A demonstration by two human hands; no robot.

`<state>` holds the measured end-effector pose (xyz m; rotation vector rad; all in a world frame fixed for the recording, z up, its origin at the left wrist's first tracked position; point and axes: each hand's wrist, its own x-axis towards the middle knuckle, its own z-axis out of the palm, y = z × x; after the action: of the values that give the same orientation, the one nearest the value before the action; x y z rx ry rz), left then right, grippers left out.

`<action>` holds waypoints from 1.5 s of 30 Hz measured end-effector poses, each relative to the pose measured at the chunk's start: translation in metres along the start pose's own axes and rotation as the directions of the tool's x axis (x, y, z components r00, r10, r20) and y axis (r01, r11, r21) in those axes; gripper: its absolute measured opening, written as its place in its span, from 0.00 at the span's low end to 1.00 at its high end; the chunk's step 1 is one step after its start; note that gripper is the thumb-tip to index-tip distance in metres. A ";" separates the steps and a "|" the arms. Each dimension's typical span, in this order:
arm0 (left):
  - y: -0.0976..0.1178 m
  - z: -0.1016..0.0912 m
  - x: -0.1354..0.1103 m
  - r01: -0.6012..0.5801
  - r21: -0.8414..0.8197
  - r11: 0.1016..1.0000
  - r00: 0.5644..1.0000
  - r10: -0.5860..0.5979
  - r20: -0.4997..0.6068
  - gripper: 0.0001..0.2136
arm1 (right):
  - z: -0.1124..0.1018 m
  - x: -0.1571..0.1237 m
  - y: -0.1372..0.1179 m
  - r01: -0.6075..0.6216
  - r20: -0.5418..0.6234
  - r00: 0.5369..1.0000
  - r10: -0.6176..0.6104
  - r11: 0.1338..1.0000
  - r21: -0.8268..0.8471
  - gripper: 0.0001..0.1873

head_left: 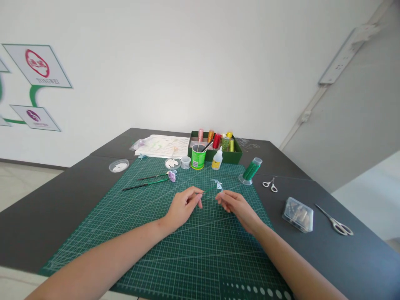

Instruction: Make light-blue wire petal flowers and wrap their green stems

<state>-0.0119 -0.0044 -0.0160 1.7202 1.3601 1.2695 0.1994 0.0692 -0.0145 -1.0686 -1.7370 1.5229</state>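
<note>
Above the green cutting mat point(140, 225), my left hand point(185, 205) is closed in a pinch on a thin green thread point(204, 192), which seems to run toward my right hand. My right hand point(233, 204) is pinched on the lower end of a small pale blue flower point(218, 185), whose petals point up and away from the fingers. The two hands are a short gap apart. Farther left on the mat lie dark thin sticks point(134, 188) with green-wrapped parts, and a purple flower point(171, 176) is at their end.
At the back stand a green box point(233, 157) of thread spools, a green can point(198, 160), a glue bottle point(217, 159) and a dish of white pieces point(173, 163). To the right are a green thread spool point(252, 170), small scissors point(270, 184), a clear case point(298, 214) and larger scissors point(337, 224).
</note>
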 end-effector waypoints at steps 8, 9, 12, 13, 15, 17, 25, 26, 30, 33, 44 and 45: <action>-0.007 0.006 0.003 0.133 -0.194 0.972 0.991 -0.127 0.044 0.14 | -0.008 0.006 0.009 0.168 -0.378 0.892 -0.248 0.958 -0.232 0.18; -0.007 0.006 0.003 0.135 -0.205 0.970 0.991 -0.127 0.052 0.14 | -0.004 0.004 0.007 0.188 -0.299 0.923 -0.240 0.963 -0.192 0.19; -0.005 0.008 0.002 0.139 -0.210 0.968 0.989 -0.124 0.084 0.14 | 0.012 -0.006 0.001 0.169 -0.035 0.985 -0.171 0.984 -0.047 0.22; -0.005 0.008 0.002 0.135 -0.208 0.969 0.989 -0.118 0.092 0.14 | 0.017 -0.009 -0.001 0.144 0.036 0.989 -0.144 0.990 0.008 0.23; -0.004 0.008 0.001 0.121 -0.209 0.971 0.990 -0.102 0.099 0.14 | 0.028 -0.016 -0.002 0.082 0.143 0.984 -0.102 0.987 0.140 0.24; -0.003 0.007 0.001 0.107 -0.207 0.972 0.992 -0.090 0.088 0.14 | 0.036 -0.022 -0.002 0.006 0.204 0.977 -0.063 0.963 0.270 0.25; -0.006 0.005 -0.002 0.117 -0.035 0.992 0.993 -0.117 0.015 0.15 | 0.038 -0.026 -0.004 0.125 0.175 0.980 -0.095 0.977 -0.173 0.19; -0.007 0.005 -0.001 0.126 -0.023 0.992 0.992 -0.126 0.007 0.14 | 0.037 -0.028 -0.006 0.175 0.171 0.976 -0.132 0.949 -0.264 0.17; -0.011 0.004 0.001 0.147 0.032 0.989 0.989 -0.147 0.008 0.13 | 0.034 -0.037 -0.015 0.292 0.185 0.954 -0.234 0.859 -0.421 0.18; -0.009 0.004 0.001 0.148 0.106 0.983 0.985 -0.155 0.070 0.12 | 0.029 -0.042 -0.026 0.309 0.147 0.951 -0.273 0.871 -0.382 0.19; 0.013 0.006 -0.011 -0.001 0.221 0.975 0.927 -0.082 0.366 0.09 | 0.005 -0.033 -0.035 0.265 -0.098 0.949 -0.299 0.928 -0.262 0.20; 0.014 0.006 -0.012 -0.016 0.229 0.973 0.921 -0.075 0.383 0.09 | 0.005 -0.031 -0.034 0.267 -0.100 0.948 -0.302 0.926 -0.266 0.19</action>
<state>-0.0016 -0.0190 -0.0093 1.9705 1.3199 0.7169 0.2049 0.0394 0.0206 -0.9640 -1.9233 1.0467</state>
